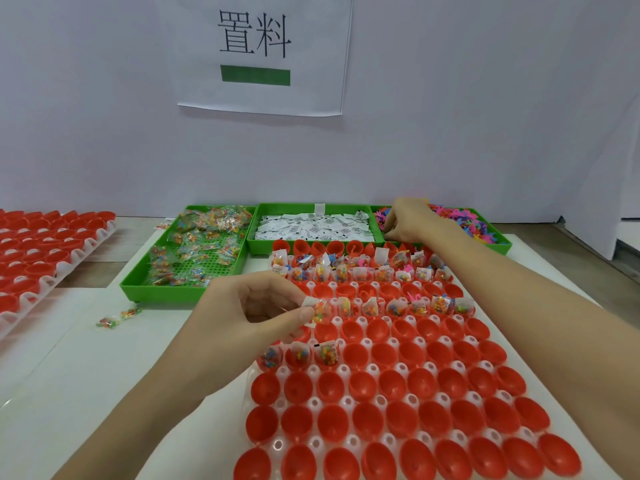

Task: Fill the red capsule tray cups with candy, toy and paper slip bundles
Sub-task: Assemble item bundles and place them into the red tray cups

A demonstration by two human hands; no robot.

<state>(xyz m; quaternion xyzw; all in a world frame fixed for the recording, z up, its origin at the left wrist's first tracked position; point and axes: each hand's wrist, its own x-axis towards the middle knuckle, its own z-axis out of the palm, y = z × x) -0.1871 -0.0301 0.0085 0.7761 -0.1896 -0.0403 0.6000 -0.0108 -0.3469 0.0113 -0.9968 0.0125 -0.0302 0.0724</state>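
The left hand (256, 306) pinches a candy and paper slip bundle (317, 308) over the red capsule tray (398, 375) on the worktop (86, 375); the right hand (408, 220), fingers curled, reaches into the green toy bin (498, 242), its grip hidden. The wall sign (254, 46) reads 置料

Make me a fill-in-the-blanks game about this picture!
1. The left hand pinches a candy ___.
2. The right hand reaches into the bin of ___.
3. The three bins are colored ___.
4. The middle bin holds paper ___.

Missing words: packet; toys; green; slips
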